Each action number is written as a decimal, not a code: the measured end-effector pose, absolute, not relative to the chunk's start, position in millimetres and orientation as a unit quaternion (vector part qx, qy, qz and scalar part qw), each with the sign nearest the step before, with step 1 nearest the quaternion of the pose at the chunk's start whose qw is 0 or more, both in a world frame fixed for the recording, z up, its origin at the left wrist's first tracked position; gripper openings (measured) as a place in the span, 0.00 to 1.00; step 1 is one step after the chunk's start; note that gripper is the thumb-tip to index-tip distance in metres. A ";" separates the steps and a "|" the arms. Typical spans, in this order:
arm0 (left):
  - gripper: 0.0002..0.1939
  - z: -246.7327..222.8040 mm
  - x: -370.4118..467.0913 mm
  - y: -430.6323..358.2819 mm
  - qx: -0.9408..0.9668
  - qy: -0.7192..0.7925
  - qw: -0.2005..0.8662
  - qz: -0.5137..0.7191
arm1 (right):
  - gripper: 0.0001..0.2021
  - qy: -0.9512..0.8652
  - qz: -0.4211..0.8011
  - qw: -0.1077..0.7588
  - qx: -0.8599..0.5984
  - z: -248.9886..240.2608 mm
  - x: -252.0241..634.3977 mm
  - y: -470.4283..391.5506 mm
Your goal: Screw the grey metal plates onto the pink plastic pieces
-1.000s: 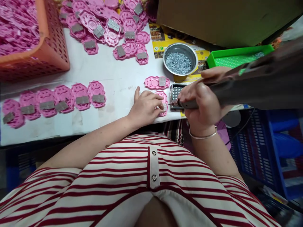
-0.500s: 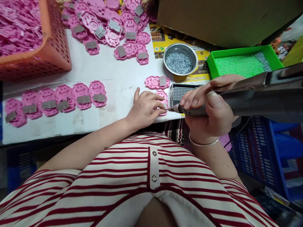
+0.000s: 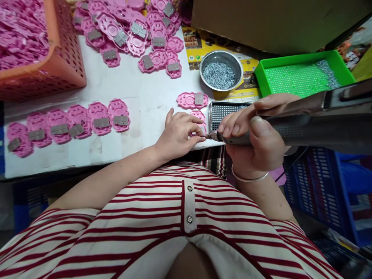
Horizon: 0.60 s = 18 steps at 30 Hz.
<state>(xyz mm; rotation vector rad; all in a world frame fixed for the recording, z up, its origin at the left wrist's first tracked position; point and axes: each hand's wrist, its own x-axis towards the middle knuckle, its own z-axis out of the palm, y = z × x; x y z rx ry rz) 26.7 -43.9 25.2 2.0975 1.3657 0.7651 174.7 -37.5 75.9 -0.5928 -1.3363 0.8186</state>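
Note:
My right hand (image 3: 255, 133) is wrapped round a dark electric screwdriver (image 3: 308, 122), which lies nearly level and points left. Its bit meets the thumb and index fingertips of my left hand (image 3: 181, 131). Those fingertips are pinched together; whatever is between them is too small to make out. Under the left fingers lies a pink plastic part (image 3: 198, 114), largely covered by the hand. Just beyond it rests another pink part with a grey metal plate (image 3: 190, 100). A black perforated tray (image 3: 216, 116) sits beside them, partly hidden behind my right hand.
A steel bowl of small screws (image 3: 219, 75) and a green tray (image 3: 302, 77) stand farther back. Several pink parts (image 3: 100, 118) form a row at left, with a heap (image 3: 136, 35) behind. An orange basket (image 3: 66, 58) holds more; a cardboard box (image 3: 270, 23) stands at the back.
The bit has come up against my left fingertips, and less of its thin end shows. My left thumb and fingers cover more of the pink part. The view has shifted slightly.

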 end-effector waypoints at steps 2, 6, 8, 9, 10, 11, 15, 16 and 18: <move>0.04 25.7 26.7 -44.3 0.776 0.503 0.256 0.281 | 0.05 -0.580 0.369 0.680 -0.256 71.1 175.2 -35.6; 0.05 25.2 25.4 -44.2 0.787 0.505 0.244 0.257 | 0.12 -0.574 0.360 0.686 -0.267 60.0 178.1 -30.0; 0.04 23.3 23.9 -43.1 0.798 0.506 0.233 0.231 | 0.13 -0.573 0.371 0.679 -0.270 57.0 178.9 -28.4; 0.09 22.0 23.2 -42.3 0.803 0.508 0.226 0.215 | 0.12 -0.570 0.376 0.681 -0.265 56.2 179.0 -28.1; 0.14 20.7 22.4 -41.5 0.808 0.509 0.220 0.199 | 0.12 -0.566 0.378 0.685 -0.260 55.6 178.9 -28.0; 0.18 19.5 21.7 -40.8 0.811 0.512 0.214 0.185 | 0.11 -0.559 0.376 0.694 -0.256 55.0 178.8 -28.1; 0.16 18.1 20.8 -38.8 0.815 0.520 0.208 0.152 | 0.11 -0.547 0.392 0.675 -0.302 50.0 178.9 -28.2; 0.15 18.6 20.9 -38.5 0.813 0.521 0.211 0.149 | 0.13 -0.545 0.401 0.666 -0.315 48.2 179.1 -27.8; 0.15 19.7 21.3 -37.9 0.809 0.525 0.219 0.146 | 0.16 -0.542 0.415 0.648 -0.337 44.9 179.5 -26.6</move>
